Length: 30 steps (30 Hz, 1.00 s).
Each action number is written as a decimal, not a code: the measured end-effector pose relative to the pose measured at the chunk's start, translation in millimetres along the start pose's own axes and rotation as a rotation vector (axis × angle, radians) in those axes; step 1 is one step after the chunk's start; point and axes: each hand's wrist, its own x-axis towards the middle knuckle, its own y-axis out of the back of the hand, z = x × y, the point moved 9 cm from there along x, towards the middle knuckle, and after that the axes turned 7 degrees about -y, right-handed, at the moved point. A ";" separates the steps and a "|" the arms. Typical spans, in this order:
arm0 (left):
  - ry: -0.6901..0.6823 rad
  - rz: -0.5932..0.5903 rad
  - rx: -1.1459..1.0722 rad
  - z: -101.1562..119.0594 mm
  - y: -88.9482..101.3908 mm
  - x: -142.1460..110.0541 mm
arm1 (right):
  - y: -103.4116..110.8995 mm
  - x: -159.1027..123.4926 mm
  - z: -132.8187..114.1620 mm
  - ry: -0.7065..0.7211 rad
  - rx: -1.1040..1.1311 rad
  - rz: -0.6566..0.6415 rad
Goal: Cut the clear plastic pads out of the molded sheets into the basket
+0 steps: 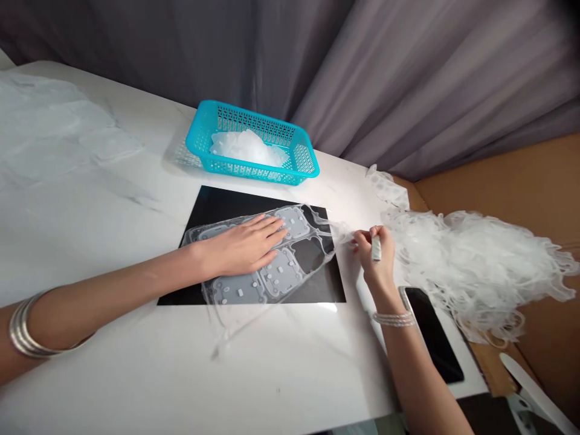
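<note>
On my marble tabletop, flat mat before me, molded film sheet on it, plastic basket behind it, film scraps inside, smartphone and film trimmings heap to my right

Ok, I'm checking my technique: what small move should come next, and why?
Probably pull the clear film strip gently rightward with the right hand, toward the white pile of strips. The left hand lies flat, pinning the clear moulded sheet to the black mat, and the strip seems to run from it to the right fingers, which grip a small white stick.
</note>
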 end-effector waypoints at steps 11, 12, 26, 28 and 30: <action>0.128 0.104 0.013 2.8 7.2 -5.0 | -32.3 -43.9 -61.3 0.096 0.058 -0.152; 0.130 0.100 0.027 4.2 7.2 -5.4 | -47.3 -47.2 -64.4 0.087 0.085 -0.236; 0.178 0.080 0.073 13.7 4.3 -12.6 | -30.2 45.1 -47.4 0.067 0.178 0.075; 0.177 0.084 0.069 13.6 4.5 -12.8 | -45.3 31.0 -51.4 0.030 0.274 -0.101; 0.174 0.087 0.064 13.6 4.7 -13.1 | -78.3 15.1 -51.7 -0.062 0.364 -0.370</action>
